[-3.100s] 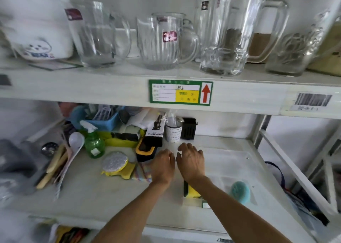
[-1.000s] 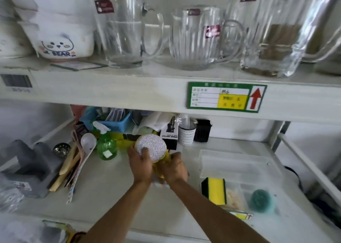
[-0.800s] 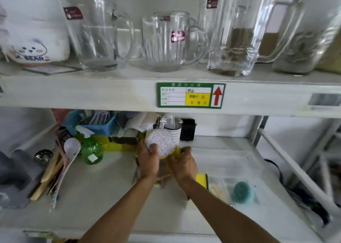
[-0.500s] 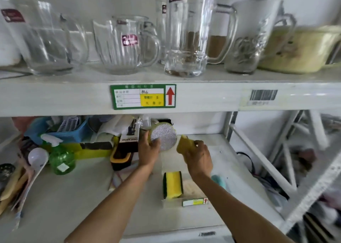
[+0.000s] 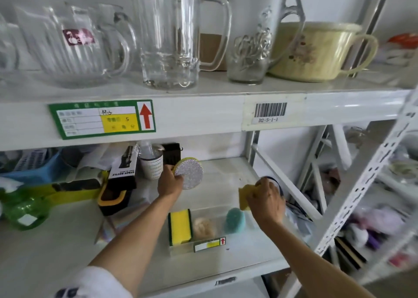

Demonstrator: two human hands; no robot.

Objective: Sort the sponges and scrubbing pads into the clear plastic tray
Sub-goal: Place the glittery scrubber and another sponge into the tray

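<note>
The left hand (image 5: pixel 170 183) grips a round silver scrubbing pad (image 5: pixel 189 173) (yellow-backed) above the lower shelf (image 5: pixel 56 241). The right hand (image 5: pixel 267 200) pinches a yellow sponge piece (image 5: pixel 243 196) over the clear plastic tray (image 5: pixel 181 249), where 3 items sit: yellow-green sponge (image 5: pixel 179 226), beige scrubber (image 5: pixel 204 227), teal pad (image 5: pixel 235 220).

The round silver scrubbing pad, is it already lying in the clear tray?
No, the left hand holds the round silver scrubbing pad up above the shelf, behind the clear tray.
</note>
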